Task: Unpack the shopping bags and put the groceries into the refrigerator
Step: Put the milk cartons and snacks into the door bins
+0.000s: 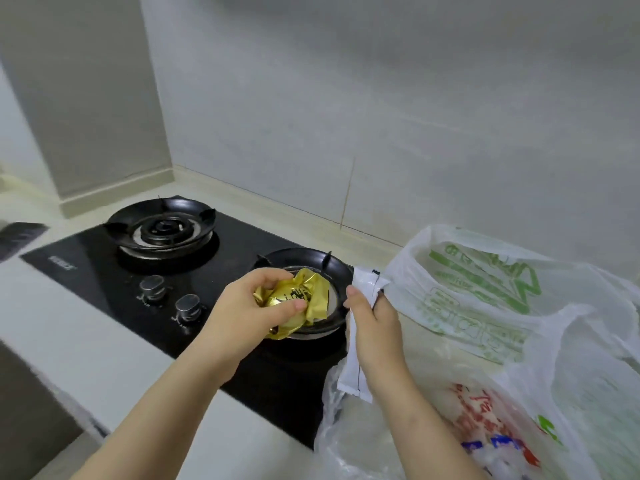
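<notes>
My left hand [256, 306] grips a crumpled gold foil packet [304, 299] with dark print, held above the near burner of the stove. My right hand [372, 323] holds a long white packet [360, 341] upright by its middle, just left of the shopping bags. A white plastic bag with green print [485, 289] lies open on the counter at the right. A second thin bag [450, 427] with red and blue packaging showing through sits in front of it. The refrigerator is not in view.
A black glass two-burner gas stove [104, 268] is set into the white counter, with two knobs [169, 296] near its front edge. A tiled wall runs behind. A dark flat object [17, 237] lies at the far left.
</notes>
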`<state>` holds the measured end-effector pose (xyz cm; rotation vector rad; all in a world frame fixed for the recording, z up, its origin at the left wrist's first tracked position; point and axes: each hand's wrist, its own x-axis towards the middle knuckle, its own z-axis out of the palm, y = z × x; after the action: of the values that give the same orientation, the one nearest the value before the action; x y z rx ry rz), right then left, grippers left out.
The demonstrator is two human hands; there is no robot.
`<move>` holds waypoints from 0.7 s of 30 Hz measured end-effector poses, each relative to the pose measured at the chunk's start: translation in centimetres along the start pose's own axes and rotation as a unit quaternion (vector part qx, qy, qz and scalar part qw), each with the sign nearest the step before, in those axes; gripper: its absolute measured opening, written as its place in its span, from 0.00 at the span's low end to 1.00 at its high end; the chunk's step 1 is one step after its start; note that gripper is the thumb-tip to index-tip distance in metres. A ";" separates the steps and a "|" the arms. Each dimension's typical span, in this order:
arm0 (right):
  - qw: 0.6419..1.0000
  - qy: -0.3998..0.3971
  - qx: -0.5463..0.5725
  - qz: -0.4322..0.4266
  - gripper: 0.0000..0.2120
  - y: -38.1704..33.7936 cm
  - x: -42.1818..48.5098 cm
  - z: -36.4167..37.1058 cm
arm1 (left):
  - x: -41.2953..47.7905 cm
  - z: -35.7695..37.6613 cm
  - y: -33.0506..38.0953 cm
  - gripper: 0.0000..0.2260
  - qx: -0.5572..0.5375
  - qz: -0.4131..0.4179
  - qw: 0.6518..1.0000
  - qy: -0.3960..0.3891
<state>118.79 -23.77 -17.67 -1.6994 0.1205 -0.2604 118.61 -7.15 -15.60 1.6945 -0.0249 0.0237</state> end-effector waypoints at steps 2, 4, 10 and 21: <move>0.999 -0.044 0.013 0.001 0.06 -0.9 -0.3 1.4 | -1.4 -1.0 0.4 0.14 -0.002 -0.004 0.999 0.040; 0.996 -0.083 0.021 -0.003 0.07 -1.6 -0.8 2.6 | -3.1 -2.0 0.8 0.13 -0.007 -0.008 0.997 0.077; 0.968 -0.244 0.060 -0.010 0.07 -4.2 -4.7 6.9 | -10.1 -5.2 2.2 0.14 0.020 -0.009 0.978 0.206; 0.818 -0.558 0.122 -0.065 0.03 -11.0 -21.7 17.2 | -30.7 -13.8 5.0 0.14 0.099 -0.016 0.877 0.469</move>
<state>101.16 -0.66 -11.24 -1.3667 -0.8695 0.6255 87.78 6.05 -9.86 1.7286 0.7562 0.8455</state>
